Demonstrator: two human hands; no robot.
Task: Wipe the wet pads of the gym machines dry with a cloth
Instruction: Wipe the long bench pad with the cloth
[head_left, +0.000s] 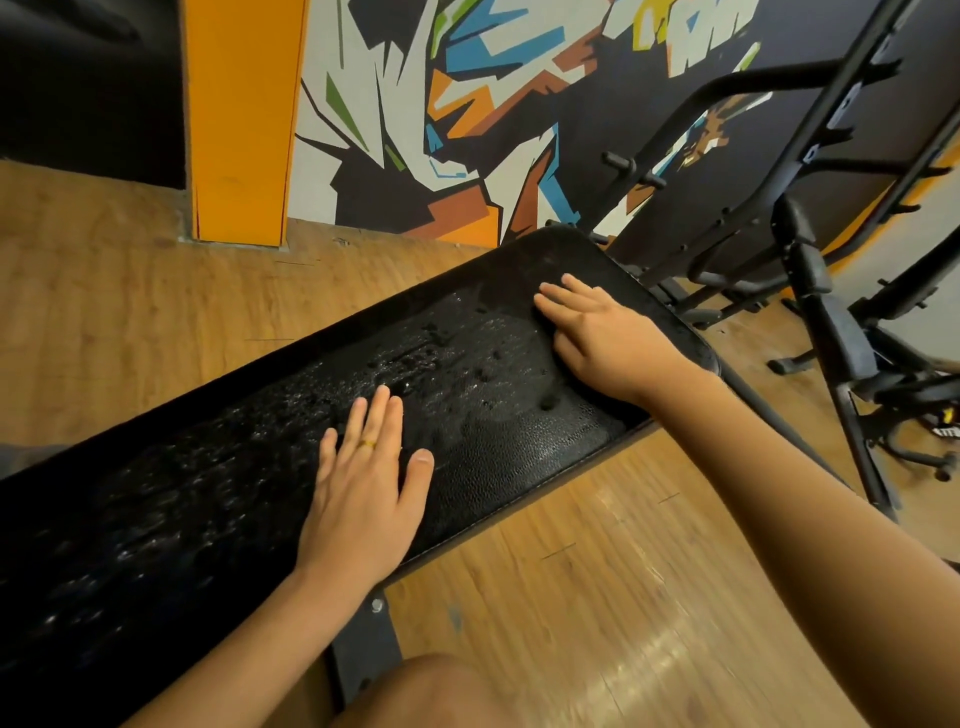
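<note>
A long black bench pad (218, 467) runs from lower left to upper right, beaded with water drops over most of its top. My left hand (363, 488) lies flat on the pad's middle, fingers straight, a gold ring on one finger. My right hand (602, 332) rests flat near the pad's far right end, fingers straight and pointing left. Neither hand holds anything. No cloth is in view.
A black steel machine frame (810, 270) with pegs and padded bars stands to the right of the bench. An orange pillar (239, 119) and a painted mural wall (467, 104) rise behind. Wooden floor (597, 597) surrounds the bench; my knee (441, 691) shows at the bottom.
</note>
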